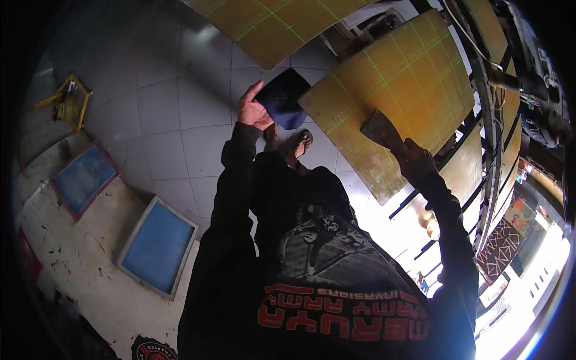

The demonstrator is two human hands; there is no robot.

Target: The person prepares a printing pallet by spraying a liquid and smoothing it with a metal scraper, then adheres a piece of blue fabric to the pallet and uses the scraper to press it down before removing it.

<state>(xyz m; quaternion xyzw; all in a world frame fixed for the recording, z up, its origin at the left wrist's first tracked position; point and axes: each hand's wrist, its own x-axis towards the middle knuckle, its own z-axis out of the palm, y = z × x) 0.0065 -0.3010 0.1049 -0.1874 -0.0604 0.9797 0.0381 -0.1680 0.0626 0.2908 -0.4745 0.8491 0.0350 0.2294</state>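
Observation:
My left hand [255,109] grips the left edge of a dark navy piece [285,99] that looks like folded fabric. It is held above the tiled floor, close to the corner of a yellow board [414,72] marked with green grid lines. My right hand [417,162] is closed around the handle of a wide-bladed scraper [383,129]. The scraper's blade lies over the lower part of that board; whether it touches the surface I cannot tell. Pale smudges show near the board's near corner.
More yellow boards stick out from a dark metal rack [495,126] on the right, one at the top [270,27]. At left, a stained white table [90,252] bears two blue-meshed framed screens [157,247]. A yellow-framed object [72,103] stands at far left.

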